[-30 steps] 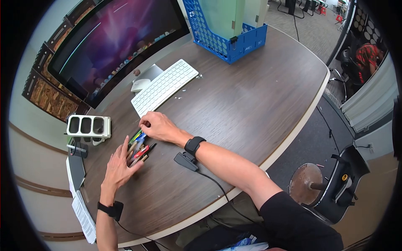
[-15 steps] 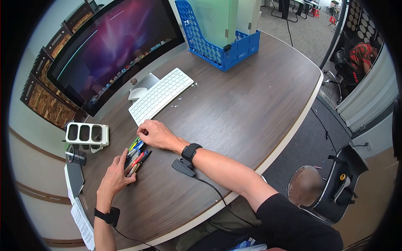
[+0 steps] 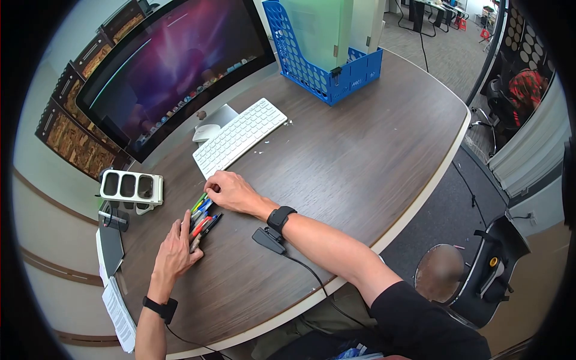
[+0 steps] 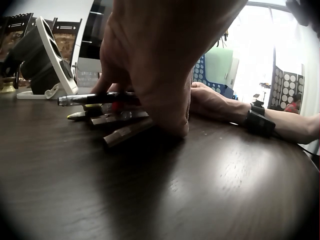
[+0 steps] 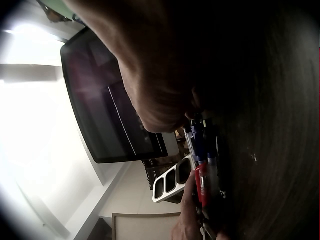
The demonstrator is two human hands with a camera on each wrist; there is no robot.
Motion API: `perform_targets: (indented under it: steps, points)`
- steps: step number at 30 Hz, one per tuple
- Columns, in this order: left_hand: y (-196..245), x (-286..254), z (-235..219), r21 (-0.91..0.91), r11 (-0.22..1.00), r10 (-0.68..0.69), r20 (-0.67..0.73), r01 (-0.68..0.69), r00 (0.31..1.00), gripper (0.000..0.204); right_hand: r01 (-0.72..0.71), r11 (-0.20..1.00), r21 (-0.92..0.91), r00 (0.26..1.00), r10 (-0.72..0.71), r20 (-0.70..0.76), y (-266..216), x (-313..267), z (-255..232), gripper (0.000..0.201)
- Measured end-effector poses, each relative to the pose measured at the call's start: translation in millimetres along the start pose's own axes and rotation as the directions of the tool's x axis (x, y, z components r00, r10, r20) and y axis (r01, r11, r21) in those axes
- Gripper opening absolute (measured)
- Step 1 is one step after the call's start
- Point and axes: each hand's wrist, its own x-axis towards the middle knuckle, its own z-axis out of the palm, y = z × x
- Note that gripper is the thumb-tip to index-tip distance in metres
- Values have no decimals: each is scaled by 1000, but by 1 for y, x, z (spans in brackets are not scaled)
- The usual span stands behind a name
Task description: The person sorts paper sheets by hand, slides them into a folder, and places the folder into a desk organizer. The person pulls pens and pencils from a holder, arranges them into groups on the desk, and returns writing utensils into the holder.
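Observation:
Several pens (image 3: 202, 223), among them red, blue, black and green-yellow ones, lie bunched side by side on the desk between the two hands. My left hand (image 3: 173, 252) holds the near part of the bunch, fingers along its left side and thumb at the near end. In the left wrist view the hand arches over the pens (image 4: 120, 131), whose ends stick out unevenly. At the far end my right hand (image 3: 234, 192) has curled fingers at the pen ends, beside a green pen. The right wrist view shows blue and red pens (image 5: 200, 145) running from these fingers toward the left hand.
Beyond the right hand lie a white keyboard (image 3: 243, 137) and a mouse (image 3: 206, 132), before a large monitor (image 3: 180, 72). A white three-slot holder (image 3: 132, 188) stands at the left, papers (image 3: 119, 315) at the left edge. A blue file rack (image 3: 354, 78) stands at the back.
The pens lay looser and more fanned out; they now sit closer together and more parallel. My left thumb has drawn in toward the fingers. The right hand stays at the far ends.

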Motion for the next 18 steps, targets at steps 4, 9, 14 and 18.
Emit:
perform_targets:
  steps: [4, 9, 14, 18]
  points:
    - [2, -1, -2, -3, 999, -36, 26, 36, 999, 109, 2, 1000, 5, 1000, -2, -1, -1, 0, 0, 22]
    - [-12, 1, 3, -64, 998, -16, -38, 14, 999, 94, 5, 999, -33, 1000, -4, 11, 0, 1, 0, 21]
    - [-16, 4, -9, -158, 986, 43, -90, -57, 995, 75, 25, 998, -61, 1000, -24, 16, 2, 1, 1, 20]
    - [-27, 9, -12, -185, 981, 39, -77, -52, 996, 67, -11, 999, -38, 999, 13, 30, 0, 3, 1, 22]
